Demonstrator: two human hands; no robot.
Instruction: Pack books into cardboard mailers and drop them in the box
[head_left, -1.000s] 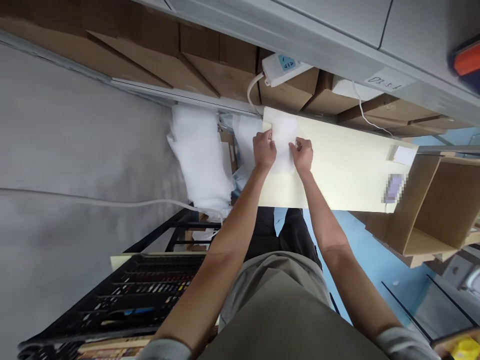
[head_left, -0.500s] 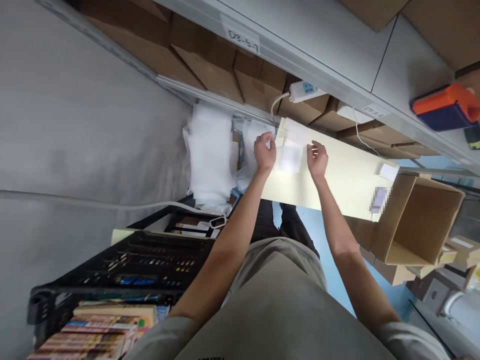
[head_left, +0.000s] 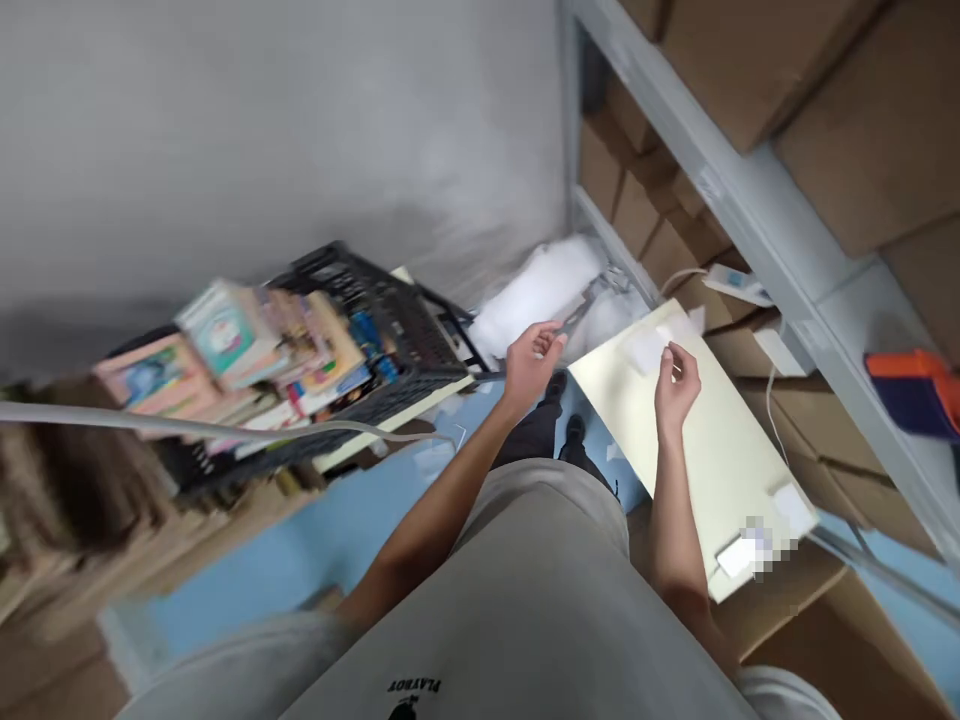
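My left hand [head_left: 531, 368] is in the air off the left end of a cream tabletop [head_left: 720, 440], before the white packing material [head_left: 540, 290] by the wall. Its fingers are loosely bent, with the thumb apart and nothing visible in them. Over the tabletop is my right hand [head_left: 677, 385], fingers curved and empty as far as I see, close to thin white sheets [head_left: 646, 350] at the far end. A white slip [head_left: 739, 556] lies at the near right end, partly under a pixelated patch.
To the left, a black crate [head_left: 409, 320] carries stacked books [head_left: 240, 335], and a pale cable [head_left: 247, 432] crosses in front. Metal shelving [head_left: 720, 180] with cardboard boxes runs along the right. A power strip [head_left: 739, 285] hangs there. An open carton [head_left: 847, 640] stands lower right.
My view has turned left, bringing the crate of books further into sight and tilting the tabletop to the right. My left hand is now farther from the white sheets; both hands stay raised.
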